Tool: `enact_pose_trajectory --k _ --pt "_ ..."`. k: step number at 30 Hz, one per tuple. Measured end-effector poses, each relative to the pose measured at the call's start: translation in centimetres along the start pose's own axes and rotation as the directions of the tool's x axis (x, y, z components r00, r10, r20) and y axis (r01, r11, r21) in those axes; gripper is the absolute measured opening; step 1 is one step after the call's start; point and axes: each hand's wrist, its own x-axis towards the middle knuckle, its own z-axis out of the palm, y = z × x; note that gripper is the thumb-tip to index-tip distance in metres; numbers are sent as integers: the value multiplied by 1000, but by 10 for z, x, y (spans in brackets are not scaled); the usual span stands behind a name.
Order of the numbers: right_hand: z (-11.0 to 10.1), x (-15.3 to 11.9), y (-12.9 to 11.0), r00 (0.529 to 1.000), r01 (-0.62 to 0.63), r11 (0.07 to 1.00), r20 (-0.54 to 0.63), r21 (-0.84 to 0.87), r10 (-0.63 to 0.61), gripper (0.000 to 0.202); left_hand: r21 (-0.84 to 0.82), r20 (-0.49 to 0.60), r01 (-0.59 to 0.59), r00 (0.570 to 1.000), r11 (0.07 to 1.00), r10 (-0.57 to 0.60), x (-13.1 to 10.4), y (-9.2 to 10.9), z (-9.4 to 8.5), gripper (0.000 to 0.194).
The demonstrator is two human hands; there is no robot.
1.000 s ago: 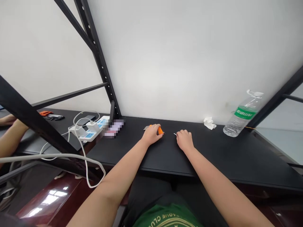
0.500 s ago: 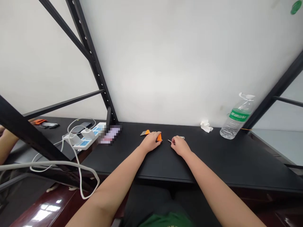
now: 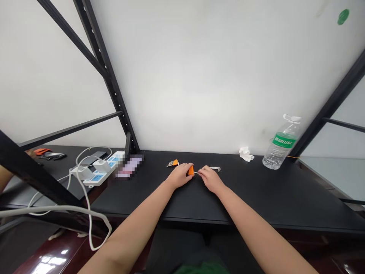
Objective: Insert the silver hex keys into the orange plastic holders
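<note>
My left hand (image 3: 180,176) is closed round an orange plastic Allen key holder (image 3: 191,171) on the black table. From the right, my right hand (image 3: 211,179) pinches a thin metal Allen key (image 3: 196,173); its tip meets the holder's right side, though how deep it sits I cannot tell. Just beyond my left hand lies another orange piece (image 3: 176,162) with several Allen keys (image 3: 170,164) fanned out of it. Loose silver Allen keys (image 3: 216,168) lie behind my right hand, partly covered by it.
To the right stand a crumpled tissue (image 3: 246,154) and a large water bottle (image 3: 281,146). A white power strip (image 3: 105,171) with plugs and trailing cables lies left, near a blurred-out item (image 3: 129,166) and a black metal post (image 3: 114,87). Another person's arm (image 3: 5,179) shows at far left.
My right hand has moved left with the Allen key, closing the gap to the orange holder. The loose keys behind it show more. The view has shifted slightly.
</note>
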Motion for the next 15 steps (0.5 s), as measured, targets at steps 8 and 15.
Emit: enact_pose_trajectory --k 8,15 --pt "4 4 -9 1000 19 994 -27 106 -16 22 -20 15 -29 999 999 29 1 16 0 40" --pt "9 10 -24 995 18 991 -102 133 -4 18 -96 -22 -8 1000 995 6 5 36 6 27"
